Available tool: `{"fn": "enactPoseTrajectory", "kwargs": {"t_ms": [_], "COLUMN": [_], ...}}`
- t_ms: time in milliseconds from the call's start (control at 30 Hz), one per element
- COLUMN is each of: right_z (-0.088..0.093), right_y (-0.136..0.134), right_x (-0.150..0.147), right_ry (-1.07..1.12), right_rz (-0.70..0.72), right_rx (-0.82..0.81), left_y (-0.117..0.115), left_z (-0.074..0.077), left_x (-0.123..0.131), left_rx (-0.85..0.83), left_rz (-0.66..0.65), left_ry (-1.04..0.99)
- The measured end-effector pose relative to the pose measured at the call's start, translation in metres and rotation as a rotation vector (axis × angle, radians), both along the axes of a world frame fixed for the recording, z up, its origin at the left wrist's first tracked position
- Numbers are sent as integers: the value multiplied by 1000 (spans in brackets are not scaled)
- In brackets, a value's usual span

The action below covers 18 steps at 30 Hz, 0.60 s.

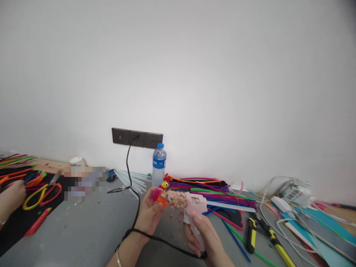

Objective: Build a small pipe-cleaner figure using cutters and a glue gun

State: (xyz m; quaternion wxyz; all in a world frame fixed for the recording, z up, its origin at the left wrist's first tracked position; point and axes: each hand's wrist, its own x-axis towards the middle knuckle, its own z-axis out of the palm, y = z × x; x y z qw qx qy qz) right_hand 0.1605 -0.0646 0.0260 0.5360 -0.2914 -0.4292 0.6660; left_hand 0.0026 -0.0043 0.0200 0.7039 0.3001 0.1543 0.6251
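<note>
My right hand (pixel 204 235) grips the handle of a pink hot glue gun (pixel 189 203), its nozzle pointing left. My left hand (pixel 148 215) holds a small pink and orange craft piece (pixel 159 196) right at the gun's tip. The gun's black cord (pixel 133 207) loops across my left wrist and runs up to a dark wall socket strip (pixel 137 137). A silver bracelet sits on my left wrist. A small red and yellow pipe-cleaner figure (pixel 166 181) stands just behind the hands.
A water bottle (pixel 159 165) stands by the wall. Coloured pipe cleaners (pixel 219 194) lie behind the gun, glue sticks (pixel 133 181) to its left. Yellow-handled pliers (pixel 264 231) and white cables (pixel 280 211) lie at right. Another person's hand (pixel 11 196) rests at far left near pipe cleaners and a red cutter (pixel 37 221).
</note>
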Motion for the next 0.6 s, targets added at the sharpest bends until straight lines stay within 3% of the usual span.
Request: {"fn": "enactPoseTrajectory", "kwargs": {"t_ms": [333,600], "right_z": [12,4], "right_y": [-6,-2], "right_x": [-3,-1], "right_ry": [-15,-7], "right_rz": [-26,-17], "right_rx": [-21,-5], "left_y": [0,-1], "left_z": [-3,0], "left_x": [0,0], "left_rx": [-66,-23], "left_rz": [27,-2], "left_ry": [-11,-10]}}
